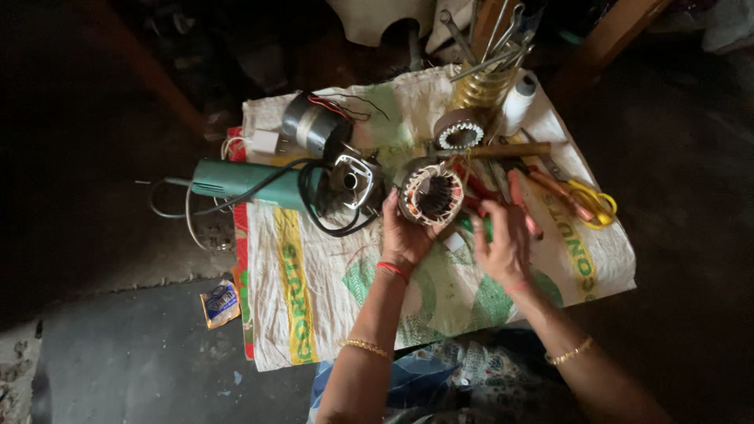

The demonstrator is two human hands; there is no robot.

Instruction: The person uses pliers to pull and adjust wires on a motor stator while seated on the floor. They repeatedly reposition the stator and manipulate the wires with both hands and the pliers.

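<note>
- The left hand holds a round motor stator with copper windings; its fingers are curled around the lower left rim, and the open bore faces up toward the camera.
- The stator is lifted just above a printed woven sack spread out as a work mat, near its middle.
- The right hand is just beside the stator on the right, fingers loosely bent and close together; whether they pinch anything cannot be told.
- Left of the stator lies a green angle grinder with a black cord looped by its metal gear head.
- Above it rests a cylindrical motor part with red and black wires.
- A second, smaller stator ring lies further up, beside a white bottle.
- Yellow-handled scissors and a wooden-handled tool lie to the right.
</note>
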